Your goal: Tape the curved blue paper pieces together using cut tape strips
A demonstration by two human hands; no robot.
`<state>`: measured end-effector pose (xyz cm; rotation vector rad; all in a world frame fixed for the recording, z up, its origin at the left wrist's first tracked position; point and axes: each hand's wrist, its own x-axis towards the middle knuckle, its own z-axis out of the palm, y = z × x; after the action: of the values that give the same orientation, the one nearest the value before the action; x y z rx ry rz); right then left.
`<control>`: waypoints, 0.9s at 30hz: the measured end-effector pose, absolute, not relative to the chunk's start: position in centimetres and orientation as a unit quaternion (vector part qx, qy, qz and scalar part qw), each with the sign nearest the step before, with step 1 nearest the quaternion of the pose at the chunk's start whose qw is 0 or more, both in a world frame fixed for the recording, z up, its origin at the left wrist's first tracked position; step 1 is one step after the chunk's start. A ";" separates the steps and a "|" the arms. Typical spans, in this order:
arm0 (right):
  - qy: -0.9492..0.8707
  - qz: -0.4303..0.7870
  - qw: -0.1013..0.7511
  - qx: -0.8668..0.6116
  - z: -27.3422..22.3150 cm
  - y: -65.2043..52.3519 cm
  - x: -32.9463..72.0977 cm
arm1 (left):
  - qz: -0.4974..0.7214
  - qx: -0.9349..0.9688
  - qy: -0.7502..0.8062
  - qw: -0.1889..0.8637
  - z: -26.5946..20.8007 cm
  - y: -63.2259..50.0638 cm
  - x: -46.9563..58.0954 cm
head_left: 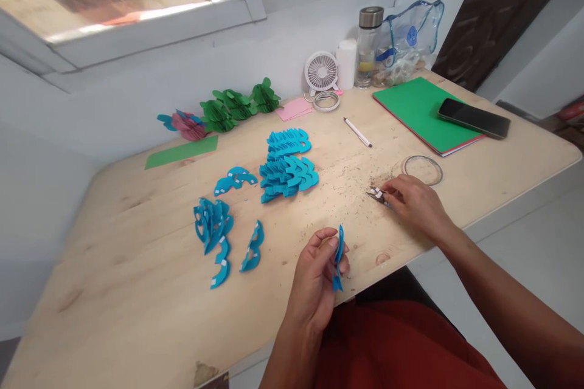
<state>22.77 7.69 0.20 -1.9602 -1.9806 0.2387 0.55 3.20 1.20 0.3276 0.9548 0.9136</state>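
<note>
My left hand pinches a folded blue paper cutout upright near the table's front edge. To the right, the fingers of my right hand are closed at a small pair of dark-bladed scissors, which has white bits like tape on its blades. Whether they grip the scissors or a white bit is hidden. Loose blue cutouts with white patches lie to the left: an arched one, a wavy strip and another strip. Beside them stands a fanned blue bunch.
Blue paper stacks sit mid-table. Green paper clusters and a pink one line the wall. Behind are a fan, tape roll and bottle. A phone lies on green sheets; a pen is nearby.
</note>
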 end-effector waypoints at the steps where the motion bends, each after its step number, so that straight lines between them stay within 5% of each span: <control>1: -0.700 0.082 0.163 -0.690 0.2 7.8 22.7 | 0.423 0.152 0.441 0.777 1.2 3.2 0.5; 27: -0.715 0.104 0.138 -0.677 0.5 8.1 22.5 | 0.418 0.149 0.433 0.785 0.9 3.7 0.6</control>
<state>22.53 8.14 0.47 -1.9590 -2.0689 0.3005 0.65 3.70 0.88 0.3216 0.9348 0.9012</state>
